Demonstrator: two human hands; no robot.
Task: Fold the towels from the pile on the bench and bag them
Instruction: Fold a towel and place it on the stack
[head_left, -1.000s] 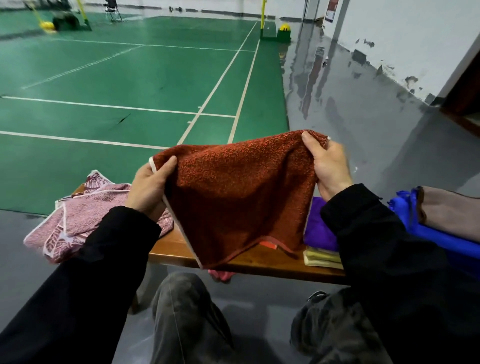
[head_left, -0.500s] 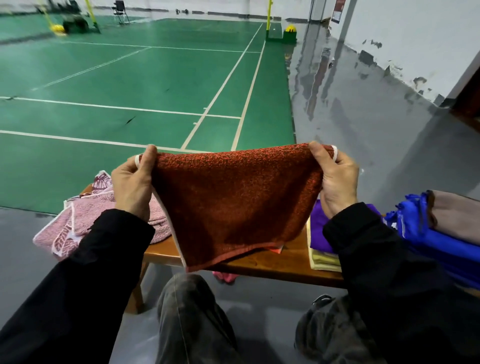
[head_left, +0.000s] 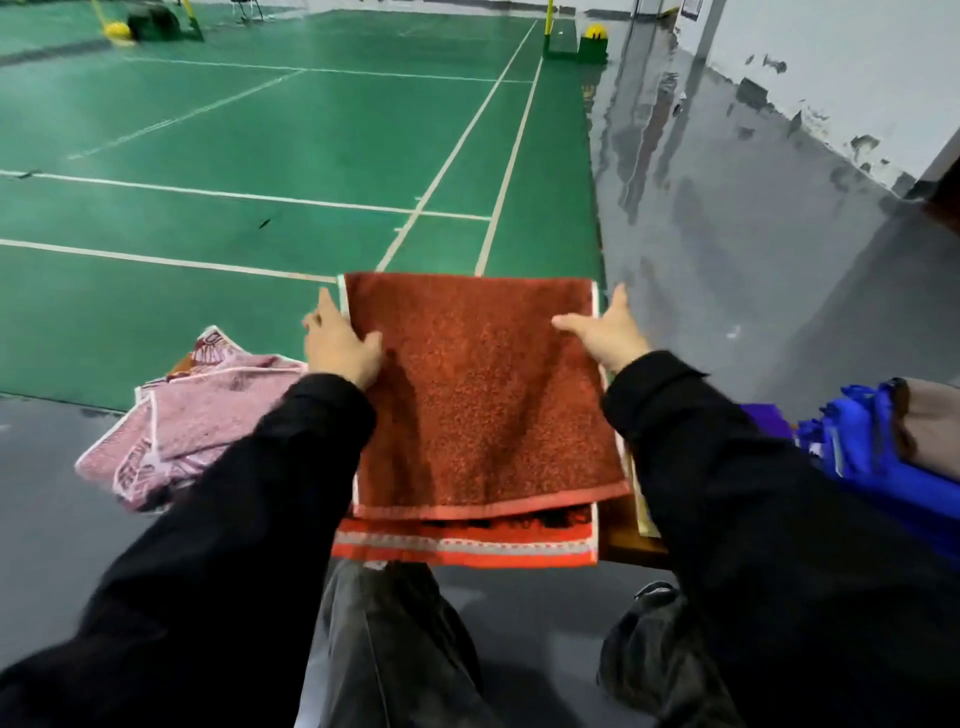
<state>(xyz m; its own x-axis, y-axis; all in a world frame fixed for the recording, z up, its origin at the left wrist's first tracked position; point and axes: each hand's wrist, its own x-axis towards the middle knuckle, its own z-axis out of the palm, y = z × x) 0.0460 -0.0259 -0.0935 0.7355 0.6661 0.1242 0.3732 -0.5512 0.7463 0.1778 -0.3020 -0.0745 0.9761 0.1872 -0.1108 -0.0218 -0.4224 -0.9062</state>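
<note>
Hands lay at either edge of the red towel, which was spread flat on the bench, folded over so that its patterned lower hem stuck out past the upper layer at the near edge. The left hand gripped the towel's left edge, thumb on top and fingers apparently tucked under. The right hand rested at the right edge with thumb stretched onto the cloth; whether its fingers held the edge was hard to tell. Left of the red towel a pink towel lay crumpled, hanging off the bench end. Right of it sat a blue bag. Beyond the red towel stretched a green court.
</note>
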